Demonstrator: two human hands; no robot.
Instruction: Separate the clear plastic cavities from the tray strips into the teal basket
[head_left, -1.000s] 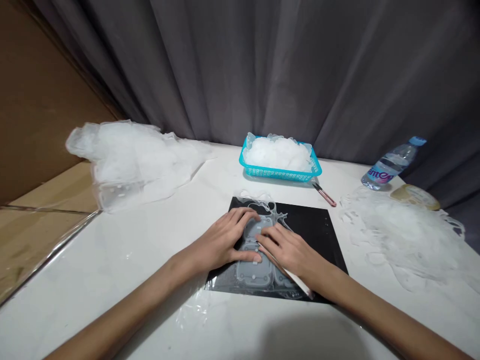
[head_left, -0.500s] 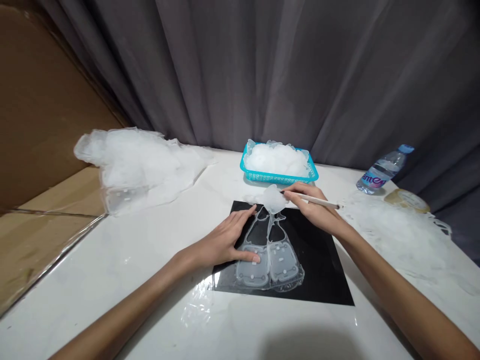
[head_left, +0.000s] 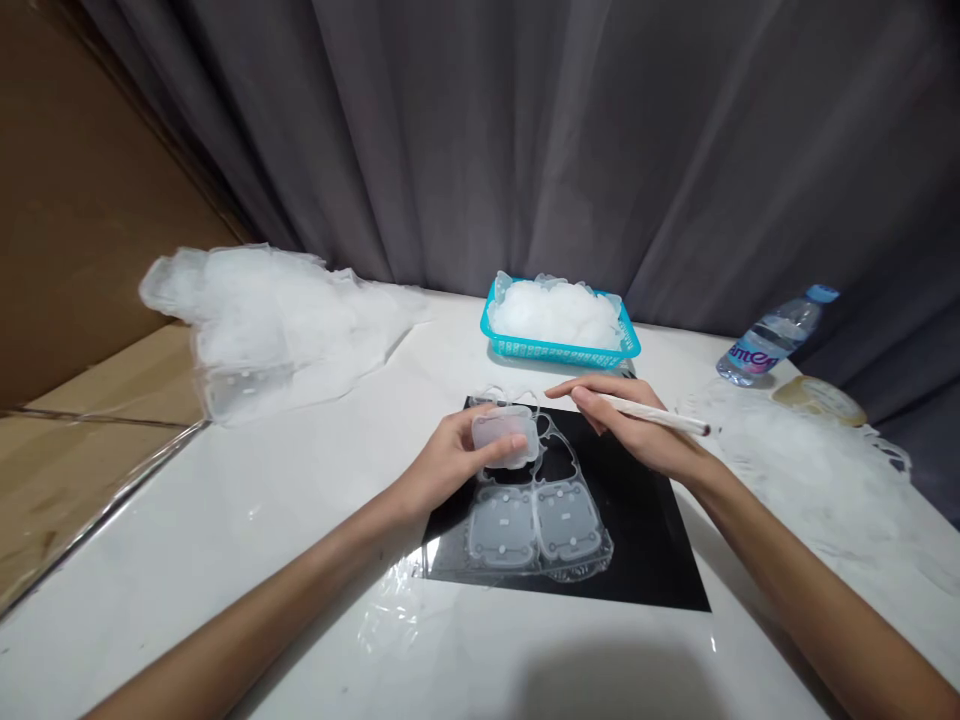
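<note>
Partial lettering "nte" on bottle label (head_left: 753, 356).

A frosted, rounded translucent piece (head_left: 501, 430) sits between the left hand's (head_left: 442, 462) fingers by the black mat's (head_left: 645, 540) far left corner. A clear sheet (head_left: 503, 522) with two rounded panels spans its near left part. The right hand (head_left: 630, 425) holds a slim white tool (head_left: 660, 415) at its far right corner.

Front end of the white tool (head_left: 660, 413) hidden by right hand (head_left: 636, 436) (both forearms (head_left: 277, 600) cropped)
</note>
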